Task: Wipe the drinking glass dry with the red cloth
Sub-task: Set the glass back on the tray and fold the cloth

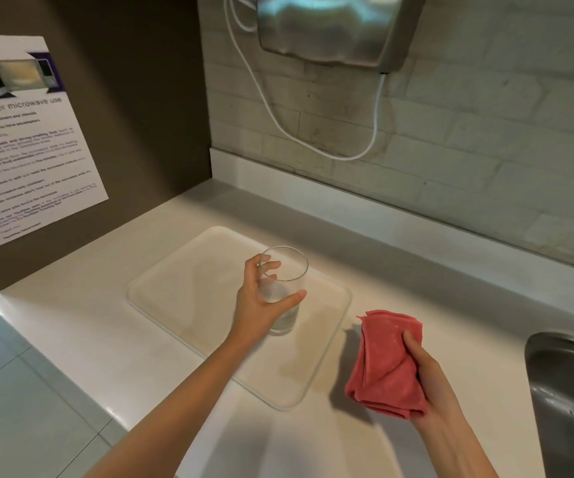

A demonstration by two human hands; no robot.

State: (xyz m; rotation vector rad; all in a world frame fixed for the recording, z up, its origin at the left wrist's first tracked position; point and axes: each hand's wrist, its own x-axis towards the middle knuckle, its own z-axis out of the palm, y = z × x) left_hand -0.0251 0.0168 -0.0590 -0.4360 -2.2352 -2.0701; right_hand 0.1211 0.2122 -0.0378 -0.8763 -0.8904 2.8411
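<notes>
The left hand [256,305] is wrapped around the upright drinking glass [283,291] over the pale tray [161,291], mouth toward twelve o'clock, and the red cloth [387,365], bunched in the closed right hand [429,377], hangs near at its four o'clock, not touching.

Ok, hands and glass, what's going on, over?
Left hand gripping drinking glass over the tray. Right hand holding red cloth, apart from glass. Nothing between them.
</notes>
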